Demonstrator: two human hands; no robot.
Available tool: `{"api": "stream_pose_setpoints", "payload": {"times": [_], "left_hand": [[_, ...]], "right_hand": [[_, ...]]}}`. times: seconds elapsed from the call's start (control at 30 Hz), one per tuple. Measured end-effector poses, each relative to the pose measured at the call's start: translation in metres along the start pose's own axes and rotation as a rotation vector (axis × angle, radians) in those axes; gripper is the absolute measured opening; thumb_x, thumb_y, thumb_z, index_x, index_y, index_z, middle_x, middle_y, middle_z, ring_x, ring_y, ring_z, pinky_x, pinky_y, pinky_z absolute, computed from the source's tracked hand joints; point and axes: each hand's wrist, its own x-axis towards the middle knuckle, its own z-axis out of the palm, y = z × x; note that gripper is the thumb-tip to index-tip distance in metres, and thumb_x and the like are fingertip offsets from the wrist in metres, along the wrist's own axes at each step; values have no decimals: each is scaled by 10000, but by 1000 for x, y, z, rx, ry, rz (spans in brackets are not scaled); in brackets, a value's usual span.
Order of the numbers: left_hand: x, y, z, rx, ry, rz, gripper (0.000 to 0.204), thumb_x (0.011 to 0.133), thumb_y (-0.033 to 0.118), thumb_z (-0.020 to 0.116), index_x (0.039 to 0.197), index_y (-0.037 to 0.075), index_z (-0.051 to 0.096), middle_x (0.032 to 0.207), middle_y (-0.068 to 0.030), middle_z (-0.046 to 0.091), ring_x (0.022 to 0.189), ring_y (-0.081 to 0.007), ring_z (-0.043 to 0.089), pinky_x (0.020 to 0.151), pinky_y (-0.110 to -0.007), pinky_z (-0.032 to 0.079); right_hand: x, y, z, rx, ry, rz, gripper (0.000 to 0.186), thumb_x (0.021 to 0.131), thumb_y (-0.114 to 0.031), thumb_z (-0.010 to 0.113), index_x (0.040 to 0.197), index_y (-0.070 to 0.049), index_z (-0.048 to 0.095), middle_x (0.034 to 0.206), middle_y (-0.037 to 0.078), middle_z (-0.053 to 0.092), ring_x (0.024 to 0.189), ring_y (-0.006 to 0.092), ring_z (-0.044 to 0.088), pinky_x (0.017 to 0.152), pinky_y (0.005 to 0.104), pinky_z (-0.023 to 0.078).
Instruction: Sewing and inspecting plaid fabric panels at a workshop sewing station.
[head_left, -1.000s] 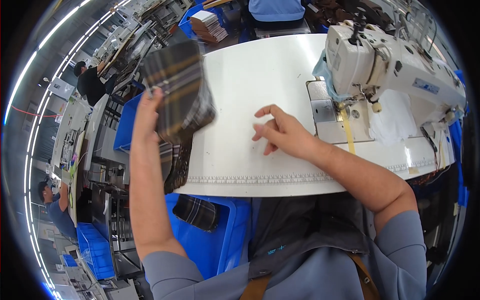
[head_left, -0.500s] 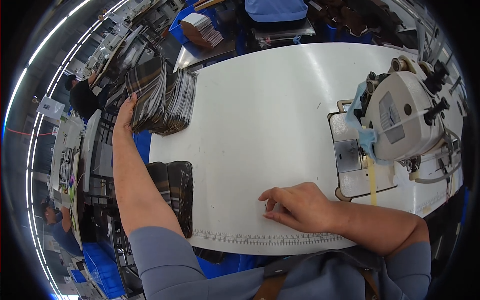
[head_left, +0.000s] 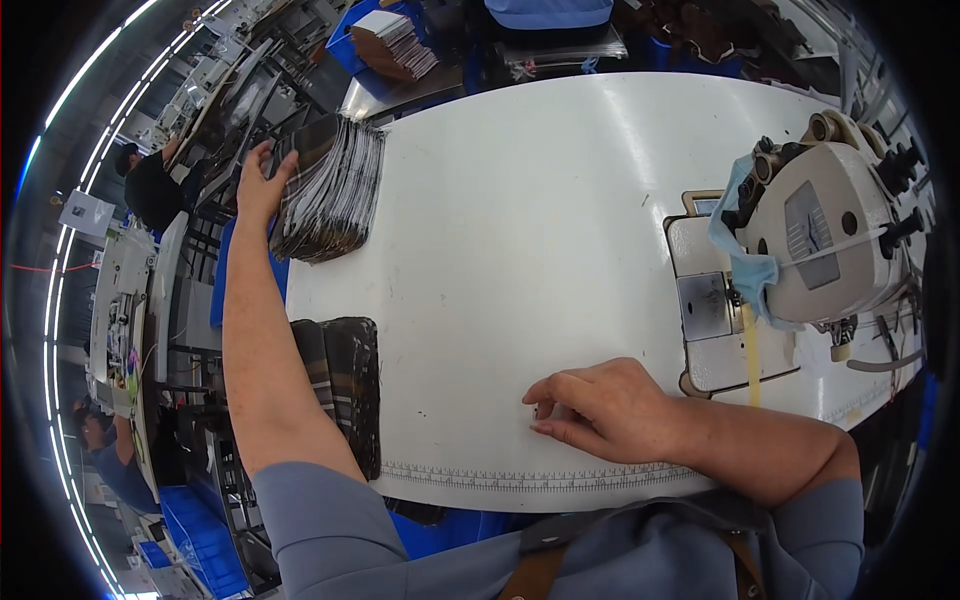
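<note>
At the upper left of the frame the left hand [head_left: 258,180] lies open against the stack of plaid fabric pieces [head_left: 330,190] overhanging the white table [head_left: 520,200] edge, where a careless push could spill it, while the right hand [head_left: 600,410] rests loosely curled, empty, lower centre.

A small white paper sign [head_left: 85,212] hangs tilted at the left edge of the frame. On top of the sewing machine at right sits a grey, roughly rectangular plate label [head_left: 812,222]. No packages or screens can be made out.
</note>
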Motion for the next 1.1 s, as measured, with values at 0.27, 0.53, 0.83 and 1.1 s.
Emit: {"api": "stream_pose_setpoints", "payload": {"times": [0.27,0.53,0.83,1.1], "left_hand": [[-39,73,31,-130,-467,-33,750,1005,585,495,1592,157,306,1653,-188,236,1546,-303,177,1234,-427,162],[-148,198,28,-262,43,244,341,943,260,701,1179,15,689,1195,-122,708,1140,-251,654,1008,-353,466],[-404,317,24,-203,-439,476,546,986,243,567,1488,69,446,1516,-143,496,1508,-361,282,1214,-567,125],[-441,359,13,-303,-473,469,460,943,253,647,1358,63,583,1507,-128,508,1452,-359,393,1205,-555,192]], "right_hand": [[-5,-1,-2,-14,5,-33,204,946,-227,650,1059,-58,629,873,77,715,761,257,704,665,394,538],[-15,17,9,-62,135,-216,161,921,-200,669,1025,-79,647,853,68,705,776,267,697,677,401,544],[-103,-10,-22,-545,292,-314,200,797,-237,723,830,-62,632,853,85,650,814,284,666,697,418,527],[-233,34,-153,-838,749,135,191,814,-156,781,945,-36,709,876,117,676,777,304,682,707,390,549]]}}
